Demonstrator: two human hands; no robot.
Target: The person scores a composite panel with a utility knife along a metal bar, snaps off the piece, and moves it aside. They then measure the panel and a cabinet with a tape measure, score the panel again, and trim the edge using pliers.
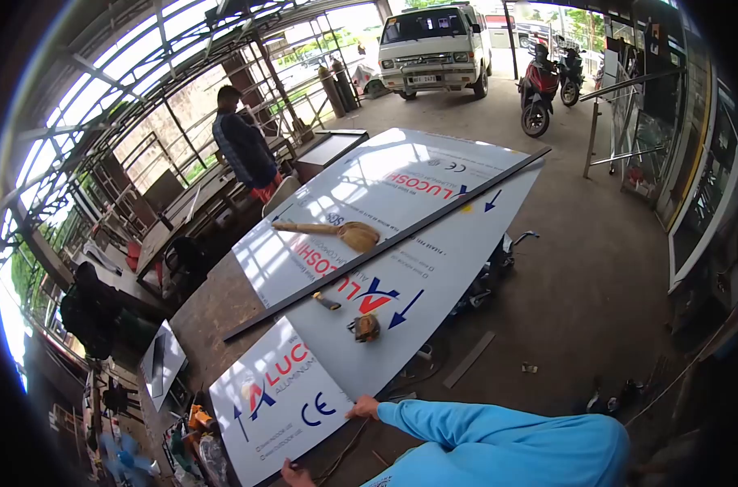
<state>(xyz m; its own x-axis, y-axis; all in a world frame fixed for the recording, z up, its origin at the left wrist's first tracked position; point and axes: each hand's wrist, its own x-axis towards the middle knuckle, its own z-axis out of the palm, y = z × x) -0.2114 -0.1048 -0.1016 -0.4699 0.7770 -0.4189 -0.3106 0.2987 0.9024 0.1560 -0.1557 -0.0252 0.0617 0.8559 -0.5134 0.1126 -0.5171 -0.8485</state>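
A smaller printed aluminium composite panel (271,406) overlaps the near end of a larger printed panel (434,292) on the worktable. My right hand (363,407), in a light blue sleeve, is closed on the small panel's right corner. Lower down, my left hand (296,473) grips the same panel's near edge, partly cut off by the frame. Across the large panel lies a long dark metal bar (393,241). Beside the bar are a tape measure (365,328), a utility knife (326,301) and a brown, long-handled object with a rounded end (357,236).
Another person (243,142) stands beyond the table at the left. A white van (434,57) and a motorcycle (538,89) are parked at the back. Glass frames (702,211) lean along the right side. A flat strip (469,359) lies on the floor; a blue fan (125,458) stands lower left.
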